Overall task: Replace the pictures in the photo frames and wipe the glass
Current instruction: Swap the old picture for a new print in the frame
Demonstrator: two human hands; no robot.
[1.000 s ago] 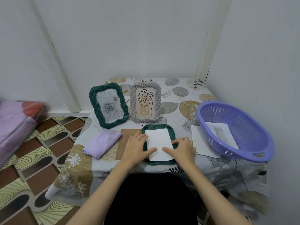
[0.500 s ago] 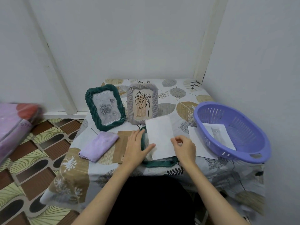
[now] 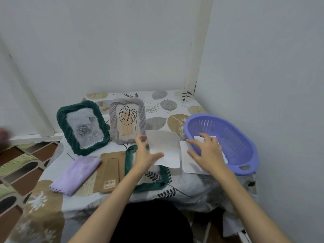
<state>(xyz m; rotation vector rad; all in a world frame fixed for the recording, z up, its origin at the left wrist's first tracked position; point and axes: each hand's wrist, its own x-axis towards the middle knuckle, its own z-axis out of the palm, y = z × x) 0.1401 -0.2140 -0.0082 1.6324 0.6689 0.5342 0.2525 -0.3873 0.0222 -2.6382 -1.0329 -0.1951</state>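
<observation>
Left hand (image 3: 143,156) pinches white sheet (image 3: 164,148), long axis tilted toward table's far edge, above flat green frame (image 3: 149,179). Right hand (image 3: 206,151) open, fingers spread, holding nothing.

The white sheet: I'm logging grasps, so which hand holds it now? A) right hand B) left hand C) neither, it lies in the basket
B: the left hand pinches the white sheet above the lying green frame, while the right hand is spread open near the basket.

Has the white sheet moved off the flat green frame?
Yes. The white sheet, pinched by the left hand, has lifted off the flat green frame and shifted right toward the purple basket.
</observation>
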